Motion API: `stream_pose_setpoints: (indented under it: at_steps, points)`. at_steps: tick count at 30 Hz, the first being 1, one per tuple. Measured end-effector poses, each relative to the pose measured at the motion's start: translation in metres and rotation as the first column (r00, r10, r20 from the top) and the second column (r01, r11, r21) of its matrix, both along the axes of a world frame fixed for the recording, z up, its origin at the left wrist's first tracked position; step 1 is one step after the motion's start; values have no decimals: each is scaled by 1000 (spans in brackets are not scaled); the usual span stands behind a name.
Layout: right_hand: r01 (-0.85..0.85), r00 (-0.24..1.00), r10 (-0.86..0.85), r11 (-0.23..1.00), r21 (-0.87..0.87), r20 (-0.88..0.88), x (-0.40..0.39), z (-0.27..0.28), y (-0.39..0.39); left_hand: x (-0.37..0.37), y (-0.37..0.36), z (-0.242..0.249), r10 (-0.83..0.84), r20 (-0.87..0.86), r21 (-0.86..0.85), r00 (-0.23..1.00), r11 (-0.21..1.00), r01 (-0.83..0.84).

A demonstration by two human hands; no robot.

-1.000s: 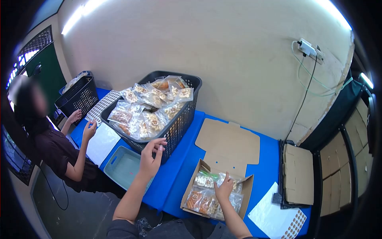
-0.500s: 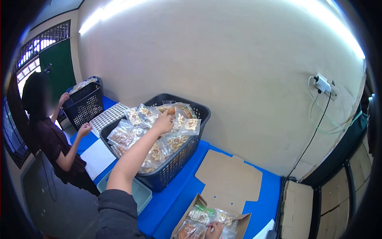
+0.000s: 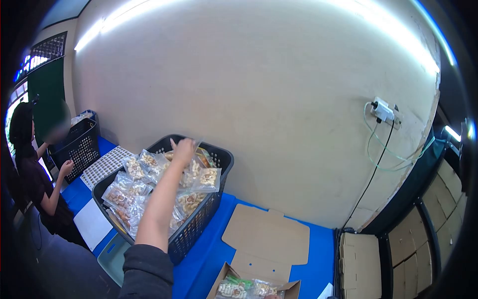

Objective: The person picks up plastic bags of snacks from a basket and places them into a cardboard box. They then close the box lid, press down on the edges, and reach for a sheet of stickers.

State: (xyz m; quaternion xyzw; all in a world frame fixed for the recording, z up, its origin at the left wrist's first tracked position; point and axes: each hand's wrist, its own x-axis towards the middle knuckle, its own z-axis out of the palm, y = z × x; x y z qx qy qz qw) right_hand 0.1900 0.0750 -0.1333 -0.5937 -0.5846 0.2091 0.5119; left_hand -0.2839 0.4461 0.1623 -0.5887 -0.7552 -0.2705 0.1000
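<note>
My left hand (image 3: 183, 151) is raised over the back part of a dark perforated plastic basket (image 3: 199, 224). Its fingers look closed on the edge of a clear plastic bag (image 3: 200, 141), mostly hidden by the hand. Clear packets of pale, ring-like and curled snacks (image 3: 119, 195) fill the basket, and one packet (image 3: 207, 178) lies on top at its right side. At the bottom, an open cardboard box (image 3: 219, 282) holds several similar packets (image 3: 233, 288), one with a green part. My right hand is not clearly visible there.
A co-worker (image 3: 37, 174) stands at left by another dark basket (image 3: 79, 147). On the blue-covered table (image 3: 209, 254) are a tray with rows of small round spots (image 3: 107, 164), a white sheet (image 3: 93, 225) and a pale green tub (image 3: 114, 259). Cardboard boxes (image 3: 361, 264) stand at right.
My left hand has risen from among the packets toward the basket's back rim. The view has shifted, so the box sits lower and my right hand has dropped out of sight.
</note>
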Motion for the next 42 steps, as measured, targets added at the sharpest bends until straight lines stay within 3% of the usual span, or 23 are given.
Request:
stream_pose_setpoints:
  at_steps: [3, 4, 6, 7, 9, 11, 12, 13, 14, 15, 17, 19, 21, 23, 25, 27, 28, 29, 32, 33, 35, 39, 42]
  points:
    - [57, 998, -56, 998, -22, 35, -15, 73, 4, 17, -27, 34, -196, 63, 610, 979, 784, 118]
    - [68, 997, -67, 997, -36, 29, -11, 73, 4, 27, -46, 48, -206, 59, 599, 977, 790, 130]
    - [45, 989, -62, 990, 131, 134, -6, 68, 13, 45, -92, 83, -521, 278, 773, 807, 620, 134]
    - [32, 992, -46, 992, 125, 114, -7, 78, 15, 52, -113, 88, -507, 264, 767, 820, 626, 140]
    - [-24, 1000, 25, 997, 79, -3, -12, 101, 13, 73, -167, 77, -705, 224, 887, 673, 434, 158]
    - [-31, 992, 36, 999, 44, -118, -21, 92, 17, 97, -218, 55, -689, 199, 811, 697, 515, 278]
    - [-39, 977, 39, 999, 4, -211, -23, 89, 17, 108, -239, 30, -755, 307, 773, 579, 553, 311]
    - [-41, 974, 41, 999, 4, -222, -24, 89, 15, 124, -265, 7, -714, 266, 693, 648, 609, 387]
    - [-162, 950, 182, 982, 96, -254, -28, 92, 16, 141, -292, -9, -757, 311, 613, 575, 622, 487]
    - [-276, 908, 321, 942, 192, -270, -33, 98, 15, 155, -308, -27, -860, 282, 578, 425, 506, 641]
    - [-349, 884, 403, 905, 242, -236, -48, 149, 10, 189, -346, -54, -860, 497, 506, 117, 397, 766]
    - [-407, 868, 464, 870, 280, -180, -46, 179, 7, 217, -371, -74, -758, 642, 579, -112, 384, 719]
    - [-860, 509, 859, 504, -82, -57, -37, 182, 3, 233, -378, -100, -706, 660, 696, -255, 448, 561]
    - [-855, 517, 829, 487, -180, -214, -32, 142, -8, 246, -381, -132, -649, 662, 743, -375, 501, 443]
    - [-933, 346, 691, 324, -156, -634, -29, 135, -19, 263, -390, -131, -606, 635, 769, -479, 557, 314]
    - [-896, 400, 658, 426, -123, -638, -23, 139, -26, 280, -403, -123, -569, 805, 593, -171, 758, 270]
    - [-764, 526, 482, 630, -140, -701, -20, 137, -29, 278, -408, -143, -484, 743, 623, -461, 752, 215]
    - [-585, 603, 272, 790, -184, -750, -19, 137, -35, 281, -416, -153, -392, 749, 577, -535, 783, 233]
    - [-439, 717, 316, 897, -50, -622, -19, 142, -44, 291, -429, -181, -284, 660, 645, -695, 688, 331]
    - [-430, 745, 351, 903, -7, -567, -19, 136, -46, 298, -434, -177, -272, 662, 637, -698, 696, 333]
    - [-451, 751, 356, 892, -39, -556, -20, 141, -54, 308, -440, -152, -377, 908, 413, -181, 748, 519]
    - [-515, 675, 396, 857, -13, -623, -26, 160, -63, 300, -446, -129, -370, 916, 394, -156, 757, 522]
    - [-502, 758, 371, 857, -115, -536, -22, 157, -70, 292, -451, -141, -332, 938, 322, -94, 743, 587]
